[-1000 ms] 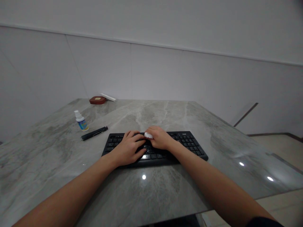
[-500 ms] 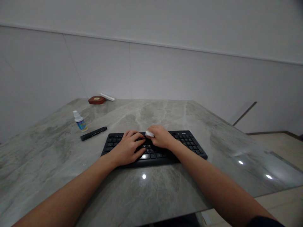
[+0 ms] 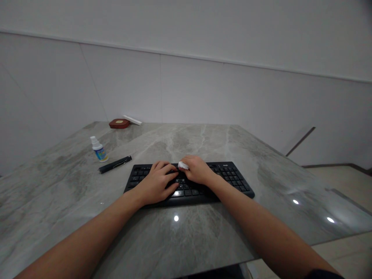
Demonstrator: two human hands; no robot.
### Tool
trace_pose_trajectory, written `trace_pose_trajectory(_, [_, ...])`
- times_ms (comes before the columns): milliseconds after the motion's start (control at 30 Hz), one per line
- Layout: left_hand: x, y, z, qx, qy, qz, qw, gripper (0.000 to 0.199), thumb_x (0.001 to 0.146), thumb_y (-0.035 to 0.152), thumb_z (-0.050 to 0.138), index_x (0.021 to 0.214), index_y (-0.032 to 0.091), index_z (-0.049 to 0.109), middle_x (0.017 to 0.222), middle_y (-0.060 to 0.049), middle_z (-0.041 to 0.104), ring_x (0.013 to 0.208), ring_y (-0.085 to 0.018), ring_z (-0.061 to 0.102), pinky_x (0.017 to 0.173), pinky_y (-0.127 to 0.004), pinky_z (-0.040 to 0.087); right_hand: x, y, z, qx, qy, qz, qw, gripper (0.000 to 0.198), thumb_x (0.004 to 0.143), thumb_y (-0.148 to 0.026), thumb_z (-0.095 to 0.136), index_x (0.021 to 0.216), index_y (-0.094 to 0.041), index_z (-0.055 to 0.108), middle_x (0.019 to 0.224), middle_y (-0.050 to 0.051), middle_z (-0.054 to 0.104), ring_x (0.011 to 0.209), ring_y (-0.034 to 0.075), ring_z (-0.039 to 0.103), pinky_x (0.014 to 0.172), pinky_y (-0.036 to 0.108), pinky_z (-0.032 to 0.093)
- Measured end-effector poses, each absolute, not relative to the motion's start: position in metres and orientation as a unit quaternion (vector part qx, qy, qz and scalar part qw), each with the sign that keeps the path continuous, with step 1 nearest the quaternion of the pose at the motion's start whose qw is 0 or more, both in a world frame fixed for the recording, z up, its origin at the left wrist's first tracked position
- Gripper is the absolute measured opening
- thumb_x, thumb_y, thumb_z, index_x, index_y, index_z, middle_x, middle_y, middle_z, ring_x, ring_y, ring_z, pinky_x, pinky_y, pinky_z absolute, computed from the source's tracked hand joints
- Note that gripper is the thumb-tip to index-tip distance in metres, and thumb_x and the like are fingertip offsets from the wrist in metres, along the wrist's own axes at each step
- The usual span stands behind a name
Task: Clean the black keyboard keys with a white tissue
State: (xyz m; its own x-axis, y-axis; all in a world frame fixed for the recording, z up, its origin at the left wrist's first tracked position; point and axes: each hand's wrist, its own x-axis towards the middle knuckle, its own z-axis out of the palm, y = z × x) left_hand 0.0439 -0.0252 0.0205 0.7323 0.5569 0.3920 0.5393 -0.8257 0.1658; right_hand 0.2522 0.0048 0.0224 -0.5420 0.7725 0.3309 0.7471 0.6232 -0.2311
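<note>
A black keyboard (image 3: 192, 197) lies flat on the grey marbled table in front of me. My left hand (image 3: 159, 182) rests on its left half, fingers spread over the keys and holding nothing. Close beside it, over the upper middle of the keyboard, my right hand (image 3: 197, 169) is closed on a small white wad (image 3: 183, 165), which looks like tissue or cotton. The wad pokes out at the fingertips, near the top row of keys. The keys beneath both hands are hidden.
On the marbled table (image 3: 203, 143), a white bottle with a blue label (image 3: 99, 150) stands at the left. Near it lies a slim black object (image 3: 115, 164). A red-brown case (image 3: 119, 123) and a flat white strip (image 3: 132, 119) lie by the back wall (image 3: 192, 93).
The view has shifted very slightly. Both hands stay in nearly the same place on the keyboard, and the white wad remains in my right hand.
</note>
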Motion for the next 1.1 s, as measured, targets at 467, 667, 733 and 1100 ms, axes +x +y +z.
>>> trace_pose_trajectory(467, [0.044,-0.025,0.021,0.932,0.299,0.204,0.015,0.029,0.091,0.031,0.055,0.115,0.02,0.066,0.117,-0.009,0.061,0.113,-0.029,0.047,0.101,-0.051,0.037,0.255,0.004,0.031,-0.418,-0.896,0.045,0.141,0.011,0.082,-0.016,0.056,0.08,-0.015,0.066,0.081,0.007,0.067,0.077,0.018,0.058,0.072,0.027,0.04])
trace_pose_trajectory(667, [0.044,-0.026,0.023,0.932,0.302,0.197,0.012,0.029,0.091,0.032,0.055,0.114,0.019,0.066,0.117,-0.009,0.061,0.113,-0.029,0.048,0.101,-0.051,0.038,0.255,0.004,0.03,-0.418,-0.895,0.035,0.15,0.013,0.083,-0.014,0.054,0.086,-0.014,0.067,0.086,0.008,0.067,0.082,0.018,0.059,0.074,0.027,0.04])
trace_pose_trajectory(733, [0.044,-0.026,0.023,0.933,0.302,0.196,0.013,0.03,0.091,0.032,0.055,0.115,0.018,0.066,0.118,-0.009,0.061,0.114,-0.029,0.047,0.101,-0.05,0.038,0.255,0.003,0.03,-0.403,-0.903,0.055,0.138,0.011,0.082,-0.015,0.055,0.084,-0.015,0.066,0.084,0.007,0.067,0.081,0.018,0.059,0.073,0.026,0.04])
trace_pose_trajectory(1100, [0.042,-0.026,0.02,0.942,0.278,0.183,0.044,0.037,0.093,0.036,0.053,0.127,0.024,0.059,0.134,-0.005,0.058,0.128,-0.033,0.038,0.106,-0.056,0.03,0.285,0.011,0.037,-0.455,-0.855,0.036,0.247,0.004,0.081,-0.016,0.062,0.081,-0.014,0.066,0.082,0.007,0.067,0.078,0.017,0.059,0.073,0.026,0.041])
